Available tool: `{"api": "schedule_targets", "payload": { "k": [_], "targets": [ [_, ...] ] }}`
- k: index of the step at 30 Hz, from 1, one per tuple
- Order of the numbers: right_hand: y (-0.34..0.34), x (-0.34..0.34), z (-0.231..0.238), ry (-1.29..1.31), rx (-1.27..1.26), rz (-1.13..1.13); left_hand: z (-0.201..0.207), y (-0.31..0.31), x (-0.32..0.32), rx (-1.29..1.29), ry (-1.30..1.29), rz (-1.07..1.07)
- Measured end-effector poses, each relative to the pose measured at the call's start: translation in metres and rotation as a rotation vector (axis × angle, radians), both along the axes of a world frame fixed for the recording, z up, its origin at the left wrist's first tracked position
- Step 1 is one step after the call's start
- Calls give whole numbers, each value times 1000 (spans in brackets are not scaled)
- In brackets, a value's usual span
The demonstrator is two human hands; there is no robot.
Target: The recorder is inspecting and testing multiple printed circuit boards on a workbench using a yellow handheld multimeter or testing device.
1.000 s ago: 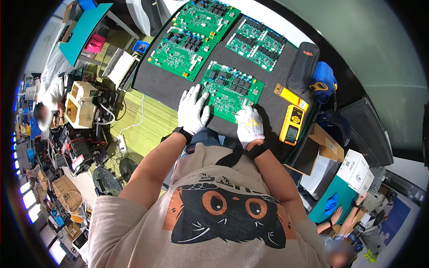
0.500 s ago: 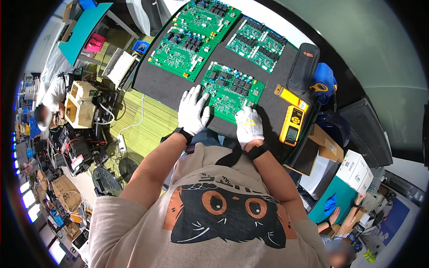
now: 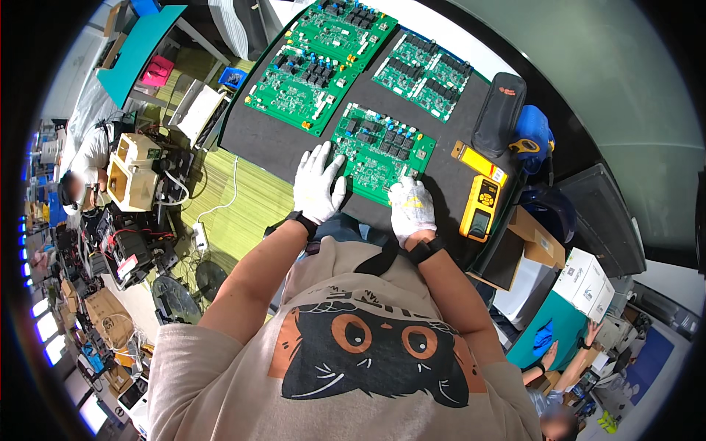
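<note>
A green circuit board (image 3: 375, 173) with black and blue parts lies flat on the dark mat before me. My left hand (image 3: 318, 184), in a white glove, rests at its left edge with fingers stretched and spread. At the board's near right corner is my right hand (image 3: 412, 209), gloved too, its fingers bent and close together. What lies under those fingertips, if anything, is hidden. Beyond, at the far left, lie two more green boards, a nearer one (image 3: 298, 92) and a farther one (image 3: 342, 33). A panel of smaller boards (image 3: 423, 73) sits at the far middle.
Right of my right hand lies a yellow handheld meter (image 3: 482, 209), with a yellow strip-shaped item (image 3: 479, 162) beyond it. A black zip case (image 3: 500, 114) and a blue-and-yellow object (image 3: 532, 138) stand farther back. An open cardboard box (image 3: 535, 239) adjoins the mat's right edge (image 3: 482, 261).
Both hands stay almost in place at the board. The right hand's fingers look slightly more drawn in. The boards and tools lie as before.
</note>
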State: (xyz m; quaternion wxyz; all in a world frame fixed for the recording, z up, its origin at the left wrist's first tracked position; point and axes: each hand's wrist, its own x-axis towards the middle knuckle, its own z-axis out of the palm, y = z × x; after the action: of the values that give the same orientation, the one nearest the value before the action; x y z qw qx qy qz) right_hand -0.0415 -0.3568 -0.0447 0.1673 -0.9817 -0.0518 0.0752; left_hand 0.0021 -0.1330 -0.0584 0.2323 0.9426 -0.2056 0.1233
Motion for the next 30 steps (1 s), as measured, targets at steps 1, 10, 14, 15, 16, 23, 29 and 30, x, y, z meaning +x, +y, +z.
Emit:
{"api": "schedule_targets", "payload": {
  "k": [1, 10, 14, 15, 16, 23, 29, 30],
  "targets": [
    [0, 0, 0, -9, -7, 4, 0, 0, 0, 6, 1, 3],
    [1, 1, -4, 8, -49, 5, -3, 0, 0, 13, -1, 4],
    [1, 0, 0, -38, -74, 31, -3, 0, -1, 23, 9, 6],
    [1, 1, 1, -42, -87, 46, -4, 0, -1, 24, 8, 6],
    [1, 1, 3, -42, -93, 57, -4, 0, -1, 28, 11, 7],
    [2, 2, 13, -11, -33, 11, -2, 0, -1, 38, 12, 6],
    [2, 2, 11, -4, -41, 19, -1, -1, -1, 43, 3, 8],
    [1, 2, 11, -32, -50, 43, -1, -2, -2, 42, 4, 9]
  ]
}}
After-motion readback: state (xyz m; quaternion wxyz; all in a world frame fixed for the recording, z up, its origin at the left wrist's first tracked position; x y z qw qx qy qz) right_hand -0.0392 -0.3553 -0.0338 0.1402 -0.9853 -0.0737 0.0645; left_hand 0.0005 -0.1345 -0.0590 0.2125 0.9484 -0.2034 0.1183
